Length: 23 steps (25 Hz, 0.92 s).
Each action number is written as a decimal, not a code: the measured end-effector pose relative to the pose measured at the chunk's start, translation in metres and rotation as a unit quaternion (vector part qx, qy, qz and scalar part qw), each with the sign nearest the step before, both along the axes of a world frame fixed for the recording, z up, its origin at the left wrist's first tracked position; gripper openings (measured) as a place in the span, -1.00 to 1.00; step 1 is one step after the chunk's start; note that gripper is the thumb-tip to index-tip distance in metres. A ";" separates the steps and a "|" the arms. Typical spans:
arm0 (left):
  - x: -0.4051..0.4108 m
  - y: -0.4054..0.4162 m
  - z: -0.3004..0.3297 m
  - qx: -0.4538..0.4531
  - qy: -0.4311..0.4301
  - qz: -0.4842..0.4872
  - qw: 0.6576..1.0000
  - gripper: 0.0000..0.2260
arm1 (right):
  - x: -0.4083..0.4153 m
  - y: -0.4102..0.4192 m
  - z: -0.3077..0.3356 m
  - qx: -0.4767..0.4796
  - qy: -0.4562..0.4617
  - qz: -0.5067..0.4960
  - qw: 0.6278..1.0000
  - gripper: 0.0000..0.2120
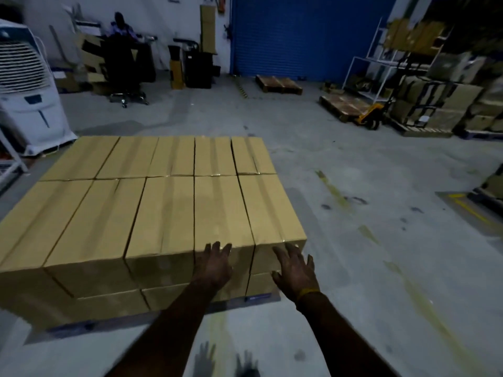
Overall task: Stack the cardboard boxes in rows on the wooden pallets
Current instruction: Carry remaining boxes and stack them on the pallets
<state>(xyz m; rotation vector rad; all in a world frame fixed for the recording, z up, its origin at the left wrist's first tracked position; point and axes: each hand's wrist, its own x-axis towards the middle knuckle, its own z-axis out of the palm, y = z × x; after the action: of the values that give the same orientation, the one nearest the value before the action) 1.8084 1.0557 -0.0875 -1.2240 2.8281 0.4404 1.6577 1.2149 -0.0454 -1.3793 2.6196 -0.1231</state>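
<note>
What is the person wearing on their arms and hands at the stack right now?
Both forearms are bare, with no sleeves in view, and neither the left hand nor the right hand has a glove. The only thing worn is a thin yellow band around the right wrist. No rings or watch are visible.

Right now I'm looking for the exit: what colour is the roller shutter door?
Blue; the roller shutter door shows best in the head view.
</note>
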 end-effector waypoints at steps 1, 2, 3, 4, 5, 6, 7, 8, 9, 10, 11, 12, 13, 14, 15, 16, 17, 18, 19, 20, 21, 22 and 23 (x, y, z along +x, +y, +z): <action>-0.021 -0.006 -0.004 0.007 -0.004 0.002 1.000 -0.38 | -0.021 -0.004 -0.002 0.002 -0.001 0.003 1.000 -0.37; -0.041 -0.012 -0.008 0.014 -0.007 0.006 1.000 -0.38 | -0.042 -0.009 -0.003 0.009 0.001 0.005 1.000 -0.37; -0.067 -0.021 -0.013 0.019 -0.001 0.010 1.000 -0.39 | -0.070 -0.016 -0.002 0.016 0.007 0.009 1.000 -0.37; -0.094 -0.029 -0.015 0.030 0.003 0.013 0.999 -0.39 | -0.097 -0.023 0.000 0.026 0.009 0.015 1.000 -0.37; -0.120 -0.037 -0.016 0.042 0.007 0.015 0.999 -0.39 | -0.124 -0.031 0.003 0.030 0.008 0.016 0.999 -0.37; -0.146 -0.045 -0.017 0.044 0.010 0.016 0.999 -0.39 | -0.152 -0.041 0.007 0.024 0.009 0.013 1.000 -0.38; -0.171 -0.054 -0.015 0.044 0.006 0.017 0.999 -0.39 | -0.179 -0.052 0.012 0.020 0.013 0.010 1.000 -0.38; -0.192 -0.061 -0.013 0.047 0.006 0.021 0.999 -0.39 | -0.201 -0.061 0.015 0.016 0.013 0.005 1.000 -0.38; -0.211 -0.068 -0.010 0.050 0.009 0.022 0.998 -0.39 | -0.219 -0.070 0.017 0.015 0.011 0.003 1.000 -0.39; -0.231 -0.075 -0.008 0.050 0.009 0.023 0.998 -0.40 | -0.236 -0.079 0.017 0.018 0.006 0.006 1.000 -0.39; -0.250 -0.081 -0.007 0.044 0.009 0.022 0.999 -0.40 | -0.251 -0.087 0.016 0.020 0.005 0.011 1.000 -0.39; -0.274 -0.088 -0.008 0.035 0.010 0.021 0.999 -0.41 | -0.271 -0.096 0.014 0.023 0.008 0.020 1.000 -0.39; -0.297 -0.095 -0.008 0.026 0.010 0.021 0.999 -0.41 | -0.291 -0.106 0.013 0.027 0.009 0.029 0.999 -0.39; -0.320 -0.101 -0.009 0.019 0.011 0.023 0.999 -0.41 | -0.312 -0.116 0.012 0.032 0.007 0.039 0.999 -0.39; -0.344 -0.107 -0.011 0.015 0.010 0.029 0.999 -0.41 | -0.335 -0.126 0.011 0.036 0.004 0.053 0.998 -0.39; -0.368 -0.112 -0.014 0.012 0.009 0.039 0.999 -0.41 | -0.359 -0.135 0.009 0.036 0.004 0.069 0.997 -0.39; -0.392 -0.116 -0.019 0.007 0.007 0.052 0.999 -0.41 | -0.385 -0.142 0.008 0.032 0.007 0.087 0.996 -0.39; -0.414 -0.120 -0.022 0.004 0.005 0.065 0.998 -0.40 | -0.410 -0.150 0.007 0.030 0.011 0.102 0.994 -0.39; -0.435 -0.123 -0.023 0.005 0.004 0.078 0.997 -0.40 | -0.434 -0.156 0.007 0.030 0.012 0.113 0.993 -0.39; -0.460 -0.125 -0.025 0.007 0.002 0.094 0.996 -0.40 | -0.463 -0.162 0.006 0.028 0.013 0.126 0.992 -0.38; -0.484 -0.126 -0.024 0.014 0.002 0.110 0.994 -0.40 | -0.491 -0.167 0.007 0.028 0.012 0.139 0.990 -0.38; -0.508 -0.127 -0.022 0.026 0.009 0.128 0.991 -0.39 | -0.519 -0.172 0.009 0.034 0.004 0.152 0.988 -0.38; -0.531 -0.127 -0.019 0.035 0.018 0.144 0.989 -0.39 | -0.546 -0.178 0.011 0.038 -0.005 0.167 0.985 -0.38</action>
<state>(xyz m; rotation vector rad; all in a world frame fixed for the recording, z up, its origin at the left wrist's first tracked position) 1.2772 0.9284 -0.1065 -1.6331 2.6431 0.5696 1.1119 1.0373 -0.0345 -1.7568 2.3164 0.0140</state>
